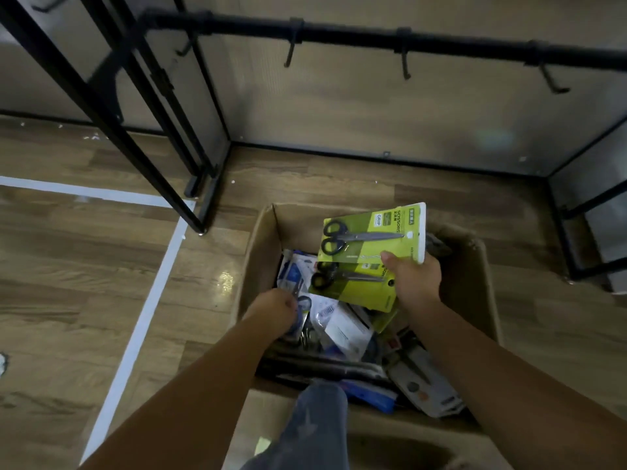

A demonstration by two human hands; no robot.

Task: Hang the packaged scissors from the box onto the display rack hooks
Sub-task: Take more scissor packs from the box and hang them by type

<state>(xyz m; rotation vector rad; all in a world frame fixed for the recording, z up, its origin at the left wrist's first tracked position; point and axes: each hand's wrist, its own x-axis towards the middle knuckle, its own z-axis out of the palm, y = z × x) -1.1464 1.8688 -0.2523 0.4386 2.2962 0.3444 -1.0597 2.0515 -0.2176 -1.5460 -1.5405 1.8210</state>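
I note my left hand [275,308] reaching into the cardboard box [264,247], its fingers curled among blue-and-white packets [334,329]; I cannot tell what they grip. My right hand [415,283] pinches two green-carded packaged scissors [368,237] above the box, thumb on the upper card. Beyond, on the wood floor, stands the black display rack [346,37], its hooks [405,64] bare.

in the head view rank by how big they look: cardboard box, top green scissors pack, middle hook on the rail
1. cardboard box
2. top green scissors pack
3. middle hook, though it hangs farther from the camera, so its true size is unsure
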